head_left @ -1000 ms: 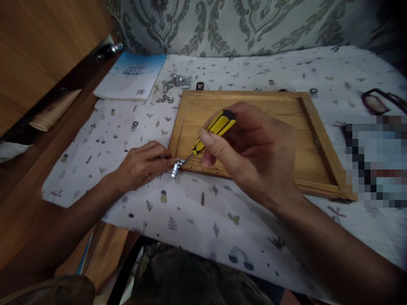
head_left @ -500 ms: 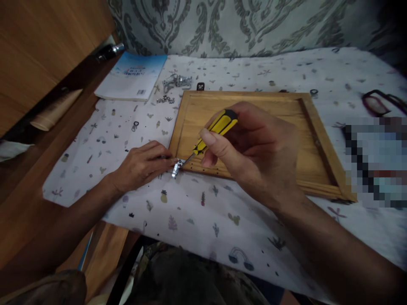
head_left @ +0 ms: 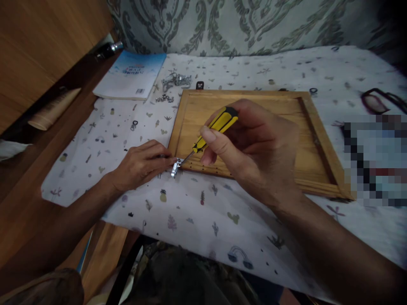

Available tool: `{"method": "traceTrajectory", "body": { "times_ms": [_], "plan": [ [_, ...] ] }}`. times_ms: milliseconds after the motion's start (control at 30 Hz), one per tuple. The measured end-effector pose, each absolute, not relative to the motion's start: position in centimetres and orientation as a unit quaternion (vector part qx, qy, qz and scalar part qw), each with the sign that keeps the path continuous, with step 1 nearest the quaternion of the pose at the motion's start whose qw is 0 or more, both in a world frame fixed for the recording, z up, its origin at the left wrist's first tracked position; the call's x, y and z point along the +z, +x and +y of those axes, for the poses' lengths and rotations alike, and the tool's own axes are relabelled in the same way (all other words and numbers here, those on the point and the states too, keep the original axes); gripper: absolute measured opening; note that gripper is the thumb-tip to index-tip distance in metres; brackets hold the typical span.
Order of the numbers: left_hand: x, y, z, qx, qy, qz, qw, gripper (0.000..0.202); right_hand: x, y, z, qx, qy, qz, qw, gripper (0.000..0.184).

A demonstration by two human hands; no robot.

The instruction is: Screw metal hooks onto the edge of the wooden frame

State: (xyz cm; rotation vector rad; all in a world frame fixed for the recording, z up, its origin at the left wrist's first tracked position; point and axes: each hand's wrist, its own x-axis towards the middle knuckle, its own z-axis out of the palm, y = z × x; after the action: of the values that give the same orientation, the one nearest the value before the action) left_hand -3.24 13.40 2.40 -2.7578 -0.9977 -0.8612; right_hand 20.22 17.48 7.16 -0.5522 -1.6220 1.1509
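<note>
A wooden frame (head_left: 248,99) lies flat on a patterned white cloth (head_left: 197,207). My right hand (head_left: 251,148) is closed round a screwdriver (head_left: 213,129) with a yellow and black handle, its tip pointing down-left at a small metal bracket (head_left: 176,166) on the frame's near left corner. My left hand (head_left: 141,164) lies on the cloth beside that corner, fingers pressed together, pinching the bracket in place against the wood.
A blue and white booklet (head_left: 132,75) lies at the back left, with a heap of metal hardware (head_left: 174,80) beside it. Dark-rimmed glasses (head_left: 381,101) sit at the far right above a blurred patch. A wooden panel (head_left: 38,46) and ledge run along the left.
Nothing has moved much; my right hand has shifted the screwdriver handle slightly, as in turning. My left hand keeps its hold on the bracket.
</note>
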Motion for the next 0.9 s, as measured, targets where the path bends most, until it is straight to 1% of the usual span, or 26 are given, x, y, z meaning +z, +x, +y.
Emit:
{"method": "traceTrajectory", "body": {
  "times_ms": [233,400,600,767,900],
  "plan": [
    [2.32,-3.24,13.42,-0.283,-0.899,-0.329,0.048,0.018,7.21,20.1,17.37,0.485,-0.236,-0.667,0.514,0.022],
    [2.36,-3.21,13.42,-0.284,-0.901,-0.325,0.046,0.02,7.29,20.0,17.28,0.476,-0.235,-0.675,0.513,0.021],
    [2.41,-3.11,13.42,-0.289,-0.899,-0.328,0.04,0.015,7.26,19.97,17.45,0.454,-0.24,-0.691,0.508,0.022],
    [2.31,-3.18,13.42,-0.29,-0.898,-0.33,0.039,0.016,7.28,20.07,17.38,0.443,-0.241,-0.695,0.512,0.025],
    [2.31,-3.18,13.39,-0.285,-0.899,-0.331,0.039,0.016,7.4,20.12,17.22,0.443,-0.242,-0.702,0.502,0.022]
  ]
}}
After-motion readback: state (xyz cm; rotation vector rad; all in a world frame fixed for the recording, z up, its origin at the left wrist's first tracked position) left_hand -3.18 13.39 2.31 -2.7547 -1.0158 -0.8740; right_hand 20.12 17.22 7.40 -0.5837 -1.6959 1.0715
